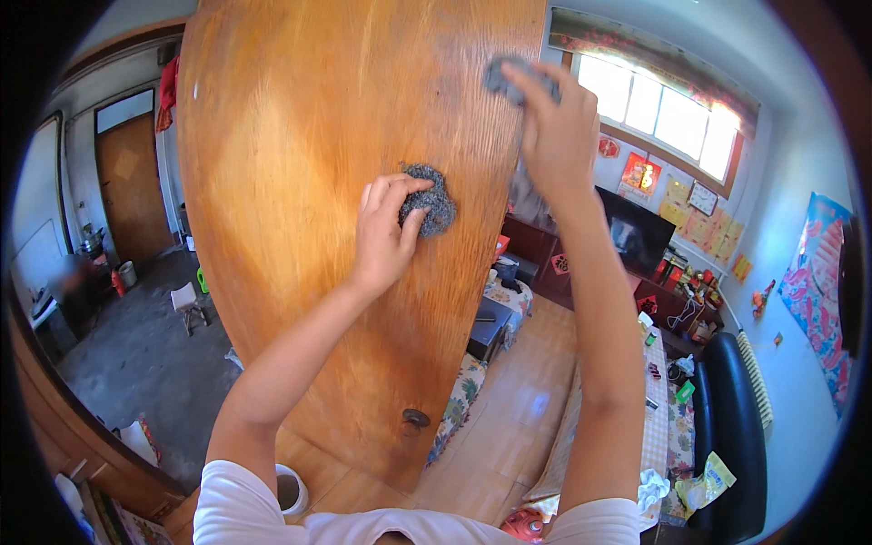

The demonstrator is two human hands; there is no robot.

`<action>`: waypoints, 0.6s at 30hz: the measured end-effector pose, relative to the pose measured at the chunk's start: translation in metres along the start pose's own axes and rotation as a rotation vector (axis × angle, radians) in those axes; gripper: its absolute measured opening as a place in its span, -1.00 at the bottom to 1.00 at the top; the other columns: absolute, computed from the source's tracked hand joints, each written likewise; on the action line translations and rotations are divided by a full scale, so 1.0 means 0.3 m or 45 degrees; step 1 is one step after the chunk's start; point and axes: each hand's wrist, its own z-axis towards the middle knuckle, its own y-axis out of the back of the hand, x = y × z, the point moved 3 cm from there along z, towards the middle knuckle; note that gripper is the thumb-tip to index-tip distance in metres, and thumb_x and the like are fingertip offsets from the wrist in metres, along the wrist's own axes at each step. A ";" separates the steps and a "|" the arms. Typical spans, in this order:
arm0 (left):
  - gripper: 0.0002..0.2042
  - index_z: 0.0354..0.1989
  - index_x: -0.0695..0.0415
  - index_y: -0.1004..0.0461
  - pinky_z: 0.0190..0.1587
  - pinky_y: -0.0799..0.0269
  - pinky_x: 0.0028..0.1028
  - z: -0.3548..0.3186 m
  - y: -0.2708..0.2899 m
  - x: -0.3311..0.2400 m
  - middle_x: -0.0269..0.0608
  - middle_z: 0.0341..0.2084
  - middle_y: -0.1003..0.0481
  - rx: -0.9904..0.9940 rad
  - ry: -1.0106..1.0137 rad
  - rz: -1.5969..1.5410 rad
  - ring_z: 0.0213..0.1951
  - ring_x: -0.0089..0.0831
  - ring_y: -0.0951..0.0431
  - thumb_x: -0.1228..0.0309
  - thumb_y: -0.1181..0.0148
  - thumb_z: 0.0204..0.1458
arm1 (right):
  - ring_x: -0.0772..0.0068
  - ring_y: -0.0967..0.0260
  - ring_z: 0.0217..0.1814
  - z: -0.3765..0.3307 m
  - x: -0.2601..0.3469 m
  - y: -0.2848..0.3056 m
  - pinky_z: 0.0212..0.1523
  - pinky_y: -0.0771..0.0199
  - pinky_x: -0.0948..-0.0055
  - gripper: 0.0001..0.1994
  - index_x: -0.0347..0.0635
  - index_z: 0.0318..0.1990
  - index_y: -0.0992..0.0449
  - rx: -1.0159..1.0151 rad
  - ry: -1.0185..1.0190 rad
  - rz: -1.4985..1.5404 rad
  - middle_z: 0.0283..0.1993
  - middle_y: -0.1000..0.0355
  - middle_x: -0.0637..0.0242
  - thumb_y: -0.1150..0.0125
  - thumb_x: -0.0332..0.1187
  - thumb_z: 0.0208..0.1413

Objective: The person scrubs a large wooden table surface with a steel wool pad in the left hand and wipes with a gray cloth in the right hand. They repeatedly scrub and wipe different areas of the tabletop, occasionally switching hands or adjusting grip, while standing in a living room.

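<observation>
A large brown wooden door (300, 182) with visible grain fills the middle of the view. My left hand (386, 227) grips a grey steel wool pad (436, 204) and presses it against the door's face. Higher up, by the door's right edge, my right hand (559, 127) has its fingers over a dark grey wad (509, 80). That wad is blurred, so I cannot tell whether it is cloth or steel wool. A dark round door knob (415, 419) sits low on the door, below both hands.
On the floor by my left elbow stands a bucket (291, 490) with dark liquid. Beyond the door's right edge are a low table (658, 391), a black sofa (734, 418) and a television (631, 232). A small stool (186, 300) stands in the left room.
</observation>
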 end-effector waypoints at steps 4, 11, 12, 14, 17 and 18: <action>-0.68 0.10 0.05 -0.65 0.24 -0.42 -0.11 0.015 -0.004 -0.042 -0.07 0.04 -0.57 -0.028 0.039 -0.013 0.15 0.03 -0.52 0.56 -0.37 0.18 | 0.10 -0.43 0.28 -0.403 0.170 0.103 0.26 -0.40 0.07 -0.41 0.27 0.28 -0.69 0.233 -0.080 0.119 0.30 -0.53 0.38 -0.26 -0.57 0.12; -0.70 0.01 -0.07 -0.70 0.19 -0.42 -0.12 -0.016 -0.079 -0.136 -0.26 0.06 -0.56 0.163 -0.214 0.233 0.15 -0.10 -0.51 0.49 -0.46 0.09 | 0.16 -0.41 0.23 -0.798 0.419 0.209 0.21 -0.42 0.13 -0.42 0.29 0.30 -0.70 0.398 -0.254 0.199 0.28 -0.49 0.40 -0.32 -0.49 0.11; -0.71 -0.01 -0.06 -0.70 0.18 -0.42 -0.12 0.034 -0.090 -0.149 -0.25 0.06 -0.56 0.134 -0.215 0.227 0.15 -0.08 -0.51 0.50 -0.46 0.08 | 0.16 -0.42 0.23 -0.801 0.424 0.203 0.21 -0.42 0.13 -0.42 0.29 0.30 -0.70 0.388 -0.265 0.195 0.28 -0.49 0.40 -0.32 -0.50 0.11; -0.73 -0.03 0.01 -0.71 0.17 -0.45 -0.11 0.207 -0.114 -0.196 -0.19 0.03 -0.59 -0.009 -0.252 0.243 0.13 -0.02 -0.53 0.54 -0.44 0.08 | 0.16 -0.42 0.24 -0.802 0.416 0.206 0.20 -0.42 0.14 -0.41 0.28 0.29 -0.70 0.387 -0.284 0.182 0.28 -0.49 0.40 -0.32 -0.51 0.10; -0.75 -0.06 0.06 -0.71 0.15 -0.46 -0.10 0.362 -0.090 -0.221 -0.15 -0.03 -0.61 -0.095 -0.245 0.242 0.11 0.02 -0.55 0.58 -0.42 0.08 | 0.17 -0.42 0.24 -0.788 0.423 0.210 0.20 -0.43 0.13 -0.41 0.28 0.29 -0.70 0.386 -0.272 0.205 0.28 -0.49 0.40 -0.33 -0.51 0.09; -0.76 -0.07 0.07 -0.71 0.15 -0.46 -0.09 0.370 -0.088 -0.218 -0.15 -0.05 -0.62 -0.091 -0.234 0.232 0.11 0.03 -0.56 0.58 -0.42 0.08 | 0.17 -0.42 0.24 -0.791 0.424 0.211 0.20 -0.43 0.13 -0.41 0.28 0.29 -0.70 0.382 -0.275 0.205 0.28 -0.49 0.40 -0.33 -0.51 0.08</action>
